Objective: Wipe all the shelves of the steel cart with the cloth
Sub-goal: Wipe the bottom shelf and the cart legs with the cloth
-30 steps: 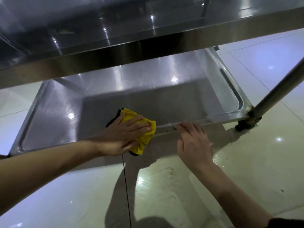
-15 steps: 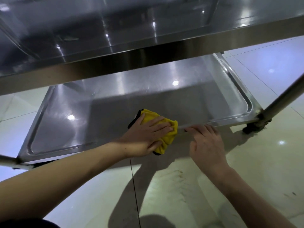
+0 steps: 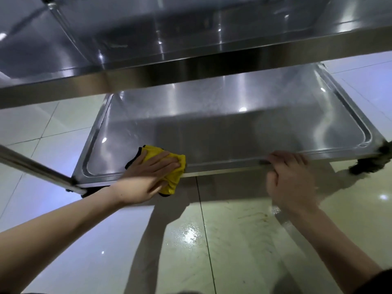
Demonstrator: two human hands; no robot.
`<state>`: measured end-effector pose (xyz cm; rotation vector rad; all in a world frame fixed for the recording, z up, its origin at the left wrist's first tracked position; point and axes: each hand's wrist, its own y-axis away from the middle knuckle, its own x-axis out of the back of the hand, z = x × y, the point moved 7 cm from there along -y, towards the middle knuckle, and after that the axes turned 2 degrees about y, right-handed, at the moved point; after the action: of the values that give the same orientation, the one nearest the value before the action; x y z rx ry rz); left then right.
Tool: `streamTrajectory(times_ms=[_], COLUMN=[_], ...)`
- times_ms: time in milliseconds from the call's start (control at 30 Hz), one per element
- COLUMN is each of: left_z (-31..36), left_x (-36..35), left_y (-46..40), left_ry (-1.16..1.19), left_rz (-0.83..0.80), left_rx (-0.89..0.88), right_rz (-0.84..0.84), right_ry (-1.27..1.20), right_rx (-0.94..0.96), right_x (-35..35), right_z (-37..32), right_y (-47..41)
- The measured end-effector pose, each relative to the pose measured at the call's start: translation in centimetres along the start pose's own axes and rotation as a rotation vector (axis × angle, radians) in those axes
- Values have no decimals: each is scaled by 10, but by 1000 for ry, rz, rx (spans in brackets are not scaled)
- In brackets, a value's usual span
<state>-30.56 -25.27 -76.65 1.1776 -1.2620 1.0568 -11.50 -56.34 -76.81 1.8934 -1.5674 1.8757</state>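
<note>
The steel cart's bottom shelf (image 3: 244, 132) lies low over the floor, under a higher shelf (image 3: 191, 39) that fills the top of the view. My left hand (image 3: 148, 177) presses a folded yellow cloth (image 3: 169, 166) with a dark edge flat on the bottom shelf's near rim, left of centre. Part of the cloth hangs over the front edge. My right hand (image 3: 290, 179) grips the same front edge further right, fingers curled over the rim.
A steel leg tube (image 3: 36, 172) slants in from the left to the cart's near-left corner. A black caster (image 3: 373, 162) sits at the near-right corner. Glossy floor tiles (image 3: 212, 240) with a wet patch and scuffs lie below my arms.
The view has shifted, so the cart sits further right. My left hand has slid the cloth leftward along the front rim, away from my right hand. My right hand now curls over the edge.
</note>
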Motion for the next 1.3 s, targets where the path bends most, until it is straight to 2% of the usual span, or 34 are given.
streamTrajectory(times_ms=[200, 400, 567, 700, 1033, 1300], left_z=[7, 32, 39, 22, -80, -73], left_x=[-10, -11, -8, -8, -10, -15], left_y=[-11, -34, -40, -20, 87, 82], left_ry=[-22, -27, -38, -16, 61, 53], left_rz=[-12, 43, 60, 65, 63, 61], left_rx=[32, 27, 14, 16, 130, 203], right_rz=[-105, -188, -190, -185, -147, -89], right_ry=[-93, -60, -52, -62, -24, -48], right_rx=[171, 163, 159, 153, 123, 118], right_x=[-15, -23, -30, -34, -39, -39], right_z=[-80, -98, -104, -101, -103, -102], right_y=[3, 7, 4, 2, -4, -5])
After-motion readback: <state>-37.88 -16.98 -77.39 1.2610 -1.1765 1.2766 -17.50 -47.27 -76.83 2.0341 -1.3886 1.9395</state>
